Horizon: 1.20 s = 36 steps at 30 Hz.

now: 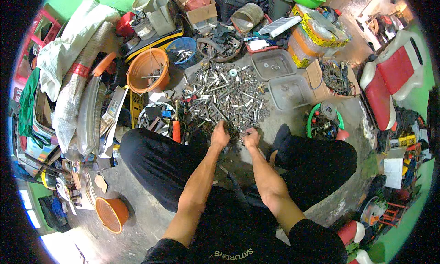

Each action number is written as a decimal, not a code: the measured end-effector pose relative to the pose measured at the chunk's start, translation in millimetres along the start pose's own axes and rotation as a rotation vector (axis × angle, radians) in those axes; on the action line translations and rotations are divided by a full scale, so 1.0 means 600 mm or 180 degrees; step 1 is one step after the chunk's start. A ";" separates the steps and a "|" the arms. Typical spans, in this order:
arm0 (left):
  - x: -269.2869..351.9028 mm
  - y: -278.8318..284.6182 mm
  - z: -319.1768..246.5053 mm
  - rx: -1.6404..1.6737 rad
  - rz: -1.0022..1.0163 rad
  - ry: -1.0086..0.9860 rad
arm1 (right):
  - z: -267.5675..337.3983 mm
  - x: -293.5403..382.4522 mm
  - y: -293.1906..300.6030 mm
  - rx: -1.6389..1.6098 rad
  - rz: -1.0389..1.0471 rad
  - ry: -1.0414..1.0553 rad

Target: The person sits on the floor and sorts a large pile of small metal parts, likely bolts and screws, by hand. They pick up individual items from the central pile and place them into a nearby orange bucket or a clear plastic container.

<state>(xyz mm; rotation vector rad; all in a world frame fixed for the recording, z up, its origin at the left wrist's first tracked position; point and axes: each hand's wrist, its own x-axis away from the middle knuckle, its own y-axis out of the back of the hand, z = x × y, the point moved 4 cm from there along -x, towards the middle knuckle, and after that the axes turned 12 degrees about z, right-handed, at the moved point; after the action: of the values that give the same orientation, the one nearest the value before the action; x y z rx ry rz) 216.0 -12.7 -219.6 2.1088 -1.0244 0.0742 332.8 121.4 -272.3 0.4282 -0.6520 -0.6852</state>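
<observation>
A wide heap of loose bolts, screws and small metal parts (227,92) is spread on the concrete floor before me. At its near edge, my left hand (220,136) is lowered with curled fingers; whether anything is in them is hidden. Just to the right, my right hand (251,138) has its fingertips pinched on what looks like a small dark metal piece (246,134). The two hands are apart, with small dark parts between them. Both forearms reach in between my bent knees.
Orange bucket (148,71) and blue basket (181,51) hold metal parts beyond the heap's left side. Grey plastic trays (289,92) sit at its right. Nearby are an orange-handled tool (176,126), a green-rimmed basin (309,121) and a cardboard box of wires (335,78).
</observation>
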 end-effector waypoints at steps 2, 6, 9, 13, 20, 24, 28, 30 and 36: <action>0.036 0.001 -0.024 0.0386 -0.0676 0.0252 | -0.050 -0.030 0.016 0.0047 -0.0091 -0.0121; 0.102 -0.096 0.097 0.1094 -0.1433 0.1837 | -0.033 -0.014 0.003 0.0555 0.0335 0.0042; 0.115 -0.121 0.124 0.1216 -0.1098 0.2038 | -0.051 -0.016 -0.006 0.0545 0.0664 -0.0075; 0.116 -0.119 0.147 0.1680 -0.1130 0.1968 | -0.023 0.016 -0.016 0.1085 0.0917 0.0208; 0.104 -0.155 0.149 0.0760 -0.1055 0.1155 | 0.085 0.107 -0.021 0.1513 0.1847 0.1085; 0.097 -0.119 0.062 0.1447 -0.0448 0.1102 | 0.066 0.114 -0.028 0.2158 0.1408 0.1294; 0.089 -0.056 0.030 0.1419 -0.1299 0.0406 | 0.057 0.092 -0.040 0.2745 0.1770 0.0855; 0.081 -0.027 0.010 0.0899 -0.1734 0.0492 | 0.042 0.079 -0.041 0.2751 0.1599 0.0530; 0.071 -0.005 0.009 0.0353 -0.1942 0.0763 | 0.038 0.036 0.013 0.2149 0.0518 -0.0003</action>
<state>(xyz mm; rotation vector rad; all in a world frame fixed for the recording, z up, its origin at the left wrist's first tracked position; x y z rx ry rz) 245.1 -42.6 -209.9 2.3564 -0.2177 0.0794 333.7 108.3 -242.7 0.9844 -0.9051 -0.2937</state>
